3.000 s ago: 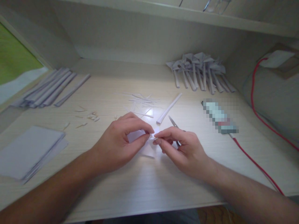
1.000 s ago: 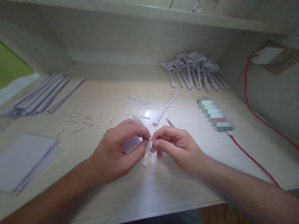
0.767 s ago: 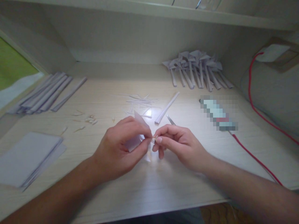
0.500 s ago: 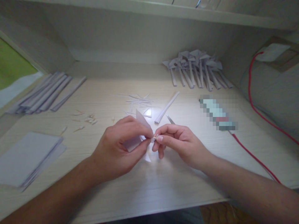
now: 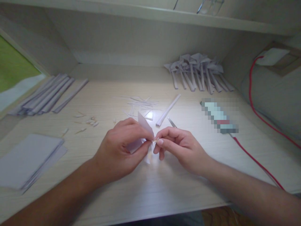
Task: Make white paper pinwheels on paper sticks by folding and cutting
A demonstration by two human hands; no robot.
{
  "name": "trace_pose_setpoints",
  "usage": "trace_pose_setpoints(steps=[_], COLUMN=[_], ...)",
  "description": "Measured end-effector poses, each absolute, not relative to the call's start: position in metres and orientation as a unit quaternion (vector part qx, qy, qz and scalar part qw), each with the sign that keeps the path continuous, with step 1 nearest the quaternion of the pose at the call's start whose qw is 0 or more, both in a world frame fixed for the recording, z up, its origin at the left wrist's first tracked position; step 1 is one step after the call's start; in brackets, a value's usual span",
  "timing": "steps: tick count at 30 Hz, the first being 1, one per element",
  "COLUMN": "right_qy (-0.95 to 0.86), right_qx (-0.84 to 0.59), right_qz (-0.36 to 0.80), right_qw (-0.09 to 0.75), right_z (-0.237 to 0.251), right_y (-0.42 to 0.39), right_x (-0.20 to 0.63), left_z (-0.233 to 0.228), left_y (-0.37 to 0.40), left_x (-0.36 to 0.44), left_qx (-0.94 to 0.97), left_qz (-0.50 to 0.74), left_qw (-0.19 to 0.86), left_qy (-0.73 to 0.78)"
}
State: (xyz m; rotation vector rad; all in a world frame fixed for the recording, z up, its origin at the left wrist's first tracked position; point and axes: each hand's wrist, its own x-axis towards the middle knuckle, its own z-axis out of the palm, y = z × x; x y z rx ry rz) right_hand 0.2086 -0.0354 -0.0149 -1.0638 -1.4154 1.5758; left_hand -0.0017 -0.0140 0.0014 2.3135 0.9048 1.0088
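Note:
Just above the middle of the wooden desk [image 5: 164, 188], my left hand [image 5: 119, 150] pinches a small folded piece of white paper [image 5: 144, 124], whose flaps stick out above and below my fingers. My right hand [image 5: 181, 147] pinches a tiny thin stick [image 5: 155, 140] at the paper's centre, fingertip to fingertip with the left. Small scissors [image 5: 172, 122] lie on the desk just behind my right hand, mostly hidden by it. A rolled white paper stick [image 5: 168, 110] lies beyond them.
Several finished paper pinwheels [image 5: 199, 70] are piled at the back right. Rolled paper sticks [image 5: 47, 95] lie at the left, a stack of paper sheets [image 5: 25, 158] at the near left, paper trimmings [image 5: 141, 103] in the middle. A red cable [image 5: 256, 163] runs along the right.
The paper has been lifted off the desk and turned, so one flap now stands up above my left fingers. Both hands stay pinched together at the same spot.

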Motion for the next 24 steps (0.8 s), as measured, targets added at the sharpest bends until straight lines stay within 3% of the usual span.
trace_pose_setpoints(steps=[8,18,24], right_qy=[-0.569,-0.614,-0.588], right_qx=[-0.423,-0.458,-0.44], right_qz=[0.589,0.515,0.558], right_qw=[0.388,0.385,0.387], right_z=[-0.0188,-0.0216,-0.0186], right_y=[-0.0371,-0.0398,-0.0372], right_x=[0.2084,0.2087,0.207], left_z=[-0.004,-0.0053,-0.0043], left_y=[-0.0125,-0.0138,-0.0132], left_x=[-0.0007,0.0016,0.0017], left_qx=[0.856,0.833,0.838], left_qz=[0.362,0.367,0.368], left_qw=[0.169,0.228,0.223], left_qy=[0.329,0.347,0.334])
